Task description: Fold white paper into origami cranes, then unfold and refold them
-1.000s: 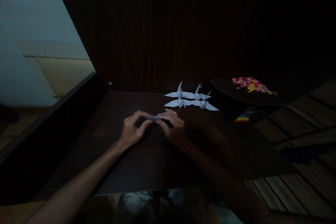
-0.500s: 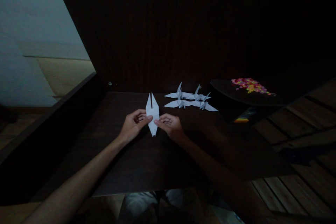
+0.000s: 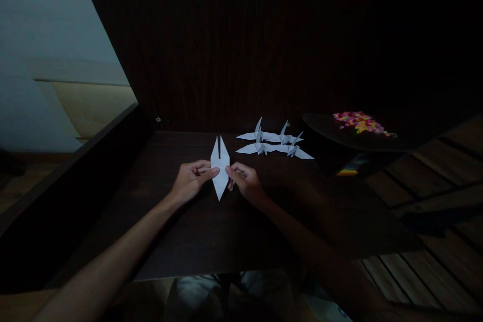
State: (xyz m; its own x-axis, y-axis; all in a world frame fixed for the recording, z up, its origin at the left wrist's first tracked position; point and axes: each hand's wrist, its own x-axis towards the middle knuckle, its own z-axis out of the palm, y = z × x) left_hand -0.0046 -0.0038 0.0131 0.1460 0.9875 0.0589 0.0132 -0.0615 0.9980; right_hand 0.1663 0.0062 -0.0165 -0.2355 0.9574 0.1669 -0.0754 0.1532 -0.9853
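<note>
A folded white paper (image 3: 220,171) in a long diamond shape is held above the dark desk (image 3: 181,246). Its far end splits into two narrow points, and its near end is one point. My left hand (image 3: 191,178) pinches the left edge, thumb on top and fingers curled behind. On the opposite edge, my right hand (image 3: 244,181) pinches with its thumb and fingers. Several white origami cranes (image 3: 260,148) stand in two rows beyond my right hand, wings spread, apart from both hands.
A dark panel (image 3: 234,50) rises at the desk's back, and a raised side board (image 3: 68,191) runs along the left. On a rounded shelf (image 3: 320,126) at right lies a pile of small pink, red and yellow pieces (image 3: 360,122). Slatted wood (image 3: 445,161) is beyond.
The folded paper's near end showed two tips and now shows a single point. My right thumb has shifted slightly right, to the paper's edge. The cranes have stayed put.
</note>
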